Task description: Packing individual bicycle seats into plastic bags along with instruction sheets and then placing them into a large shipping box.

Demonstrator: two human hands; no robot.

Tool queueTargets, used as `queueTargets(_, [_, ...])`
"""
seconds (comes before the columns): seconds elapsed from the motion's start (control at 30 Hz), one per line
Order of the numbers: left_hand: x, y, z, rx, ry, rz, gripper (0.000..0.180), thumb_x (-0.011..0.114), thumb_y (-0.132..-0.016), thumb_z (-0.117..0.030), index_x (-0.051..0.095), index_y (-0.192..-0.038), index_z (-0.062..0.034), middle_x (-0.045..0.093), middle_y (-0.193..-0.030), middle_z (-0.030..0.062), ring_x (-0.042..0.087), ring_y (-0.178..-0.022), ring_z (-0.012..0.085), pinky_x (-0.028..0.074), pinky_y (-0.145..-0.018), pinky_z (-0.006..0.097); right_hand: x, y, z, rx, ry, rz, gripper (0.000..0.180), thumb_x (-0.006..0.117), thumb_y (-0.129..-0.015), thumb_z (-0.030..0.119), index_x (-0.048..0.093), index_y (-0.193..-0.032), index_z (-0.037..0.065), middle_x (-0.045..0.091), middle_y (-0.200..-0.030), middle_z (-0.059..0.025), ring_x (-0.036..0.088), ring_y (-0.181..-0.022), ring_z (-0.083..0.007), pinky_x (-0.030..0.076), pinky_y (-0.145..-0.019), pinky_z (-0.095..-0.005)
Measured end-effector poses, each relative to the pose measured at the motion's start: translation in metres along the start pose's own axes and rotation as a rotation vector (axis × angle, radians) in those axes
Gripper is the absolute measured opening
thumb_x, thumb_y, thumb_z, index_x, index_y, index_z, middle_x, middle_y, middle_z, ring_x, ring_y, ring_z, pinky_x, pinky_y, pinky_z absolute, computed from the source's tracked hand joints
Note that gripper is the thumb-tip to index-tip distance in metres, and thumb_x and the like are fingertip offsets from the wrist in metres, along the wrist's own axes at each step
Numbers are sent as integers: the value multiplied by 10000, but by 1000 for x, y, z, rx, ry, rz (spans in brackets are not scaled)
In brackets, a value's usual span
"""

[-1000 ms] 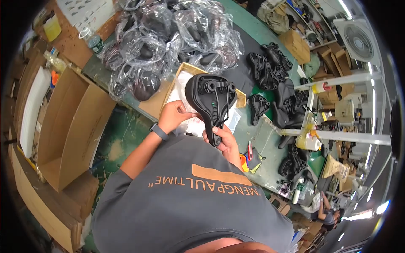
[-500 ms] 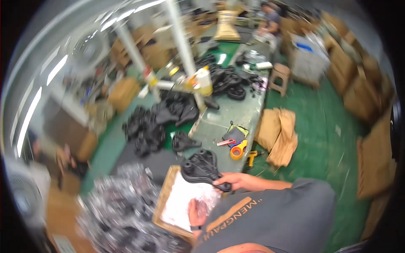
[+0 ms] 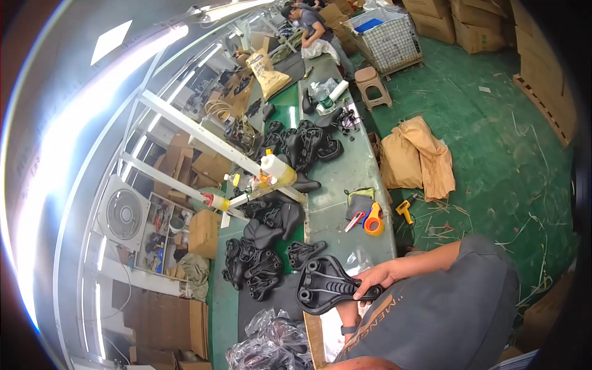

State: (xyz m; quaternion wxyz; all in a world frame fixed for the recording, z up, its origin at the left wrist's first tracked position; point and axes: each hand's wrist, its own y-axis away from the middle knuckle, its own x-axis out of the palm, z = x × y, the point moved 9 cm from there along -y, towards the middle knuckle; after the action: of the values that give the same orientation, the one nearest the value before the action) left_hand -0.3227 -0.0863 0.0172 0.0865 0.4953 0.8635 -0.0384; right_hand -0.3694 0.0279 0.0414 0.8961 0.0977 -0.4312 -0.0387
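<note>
My right hand (image 3: pixel 374 279) grips a black bicycle saddle (image 3: pixel 325 285) by its narrow end. It holds the saddle upside down, so the rails and ribbed underside show, just above the near end of the green workbench (image 3: pixel 348 172). My left forearm, with a dark wristband (image 3: pixel 349 330), reaches up under the saddle's lower edge. Its hand (image 3: pixel 345 311) is mostly hidden there, over a white sheet on a cardboard tray (image 3: pixel 314 336), and its fingers cannot be seen.
Loose black saddles (image 3: pixel 262 262) are piled on the bench to the left and further along (image 3: pixel 305 145). Near my hand lie an orange tape roll (image 3: pixel 373 225) and red scissors (image 3: pixel 354 222). Plastic-wrapped saddles (image 3: pixel 271 345) sit below. On the floor are brown sacks (image 3: pixel 419 160) and a stool (image 3: pixel 374 83). Another person (image 3: pixel 314 28) works far off.
The view has swung round sharply to show the long bench and the floor. The saddle was held in both hands over the tray; now my right hand holds it out by its narrow end.
</note>
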Motion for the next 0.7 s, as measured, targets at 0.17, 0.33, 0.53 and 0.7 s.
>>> queueTargets(0.17, [-34,61,24,-427,666,107,162,677,-993,-32,658,-1151,-2,726,-975,92,688,-895,189,553,-871,339,-10,-43,-32,112,-34,-62,462,787,-927,38,529,-1309,65,699,-1017,-115,735,-834,-215,648,-725,-361])
queueTargets(0.33, [-132,156,90,-209,1443,-359,197,639,-1071,-239,665,-1190,-83,325,-658,-100,320,-528,60,239,-474,266,-16,-73,-48,255,-226,21,333,766,-954,65,585,-1233,44,695,-993,-134,729,-875,-250,643,-783,-405])
queueTargets(0.53, [-136,285,21,-137,799,-1020,336,660,-1063,-282,667,-1293,-37,758,-1063,50,689,-931,121,541,-809,281,36,-104,-46,451,344,236,621,808,-890,38,472,-1412,61,683,-1122,-133,736,-949,-254,633,-817,-415])
queueTargets(0.7, [-77,270,37,-119,706,-1045,289,706,-1037,-233,739,-1157,28,766,-1047,52,675,-972,98,556,-882,295,125,-119,-123,737,646,623,623,816,-843,42,492,-1374,16,703,-1011,-123,712,-824,-224,605,-752,-385])
